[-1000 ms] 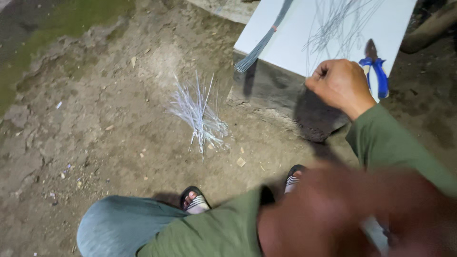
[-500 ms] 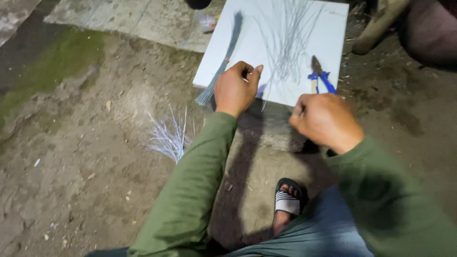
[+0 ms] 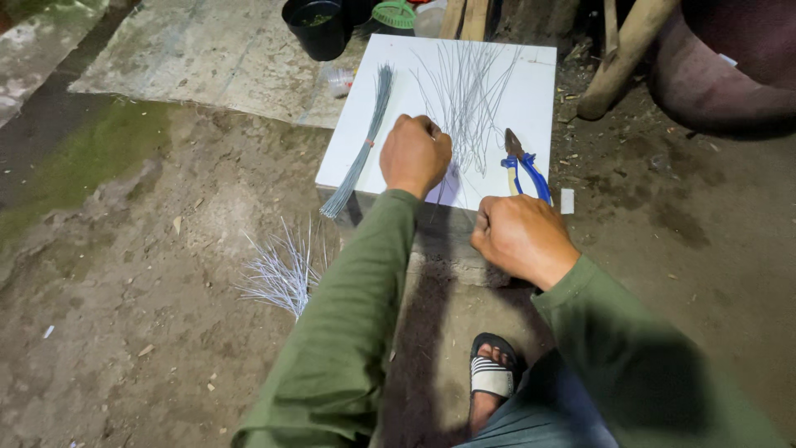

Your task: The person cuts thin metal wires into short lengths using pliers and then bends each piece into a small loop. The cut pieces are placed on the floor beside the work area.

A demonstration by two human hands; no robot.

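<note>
A white board (image 3: 531, 79) lies on a stone block in front of me. My left hand (image 3: 414, 153) rests on its near half as a closed fist, right below a spread of thin loose wires (image 3: 468, 91); I cannot see whether a wire is in it. My right hand (image 3: 522, 236) is also a closed fist, at the board's near edge, touching the handle ends of blue-handled pliers (image 3: 524, 166). A tied bundle of wire (image 3: 365, 141) lies along the board's left side and sticks out over its edge.
A heap of short cut wires (image 3: 282, 270) lies on the dirt to the left. My sandalled foot (image 3: 493, 369) is below the block. A black pot (image 3: 319, 25) and a green lid (image 3: 394, 15) stand beyond the board; wooden posts (image 3: 618, 58) and a big brown vessel (image 3: 730, 62) sit at the right.
My left hand came up from near the camera and settled on the board. My right hand drew back from the pliers' side to the board's near edge. The view tilted up and left.
</note>
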